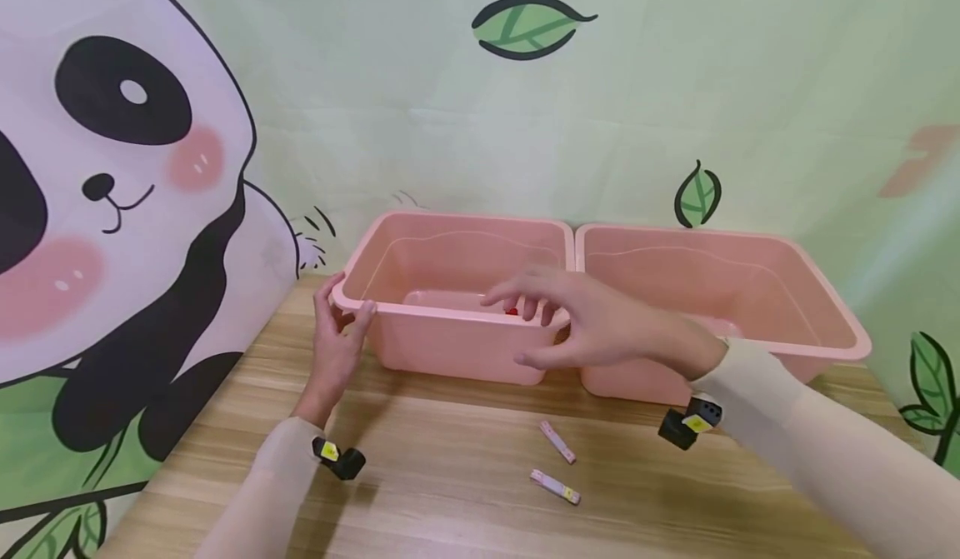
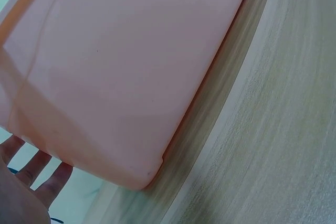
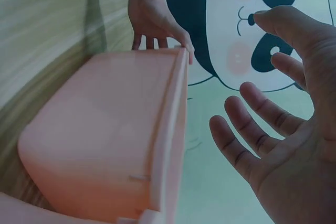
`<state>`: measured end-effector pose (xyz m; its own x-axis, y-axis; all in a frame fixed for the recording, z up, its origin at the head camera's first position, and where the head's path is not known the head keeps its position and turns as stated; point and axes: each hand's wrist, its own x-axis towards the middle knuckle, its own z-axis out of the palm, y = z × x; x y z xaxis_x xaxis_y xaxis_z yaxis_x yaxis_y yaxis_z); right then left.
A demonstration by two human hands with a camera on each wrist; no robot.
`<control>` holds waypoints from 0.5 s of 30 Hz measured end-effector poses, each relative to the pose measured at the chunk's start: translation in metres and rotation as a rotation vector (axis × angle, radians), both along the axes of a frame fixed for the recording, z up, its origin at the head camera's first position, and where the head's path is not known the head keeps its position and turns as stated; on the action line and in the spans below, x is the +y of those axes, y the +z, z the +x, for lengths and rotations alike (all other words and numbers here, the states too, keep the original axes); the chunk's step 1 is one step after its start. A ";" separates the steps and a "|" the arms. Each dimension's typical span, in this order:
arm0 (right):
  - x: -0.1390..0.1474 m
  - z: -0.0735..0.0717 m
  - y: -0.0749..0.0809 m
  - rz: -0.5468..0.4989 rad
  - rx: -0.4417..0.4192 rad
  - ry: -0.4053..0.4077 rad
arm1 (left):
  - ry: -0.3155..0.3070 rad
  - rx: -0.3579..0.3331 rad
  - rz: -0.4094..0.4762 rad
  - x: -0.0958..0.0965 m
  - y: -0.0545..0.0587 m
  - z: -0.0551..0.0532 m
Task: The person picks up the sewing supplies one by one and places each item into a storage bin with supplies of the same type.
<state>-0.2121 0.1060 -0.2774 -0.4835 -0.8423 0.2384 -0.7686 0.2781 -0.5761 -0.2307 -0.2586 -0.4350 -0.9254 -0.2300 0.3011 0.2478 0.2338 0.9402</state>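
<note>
My left hand (image 1: 337,351) grips the front left corner of the left pink plastic bin (image 1: 457,346), thumb at the rim and fingers along the outer side. The same bin (image 2: 136,61) fills much of the left wrist view, with the fingers (image 2: 52,184) at its edge. Over that bin's front right corner hovers my right hand (image 1: 592,313), fingers spread apart and holding nothing. Its empty palm (image 3: 294,177) shows in the right wrist view, apart from the bin. A small red object (image 1: 512,311) lies inside the left bin, mostly hidden by the rim and right hand.
A second pink bin (image 1: 817,313) stands close against the right side of the first. Two small pink-and-white wrapped sticks (image 1: 557,442) lie on the wooden table (image 1: 435,484) in front. Behind the bins hangs a green printed backdrop (image 1: 375,109) with a panda.
</note>
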 end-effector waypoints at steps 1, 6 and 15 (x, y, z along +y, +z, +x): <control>0.001 0.002 -0.002 -0.003 -0.010 0.006 | 0.003 0.002 -0.001 0.000 0.000 0.000; 0.005 0.011 -0.014 -0.009 -0.001 0.033 | 0.010 0.011 0.001 0.000 0.000 -0.001; 0.013 0.021 -0.041 -0.010 -0.053 0.051 | 0.013 0.016 0.004 0.001 -0.001 -0.001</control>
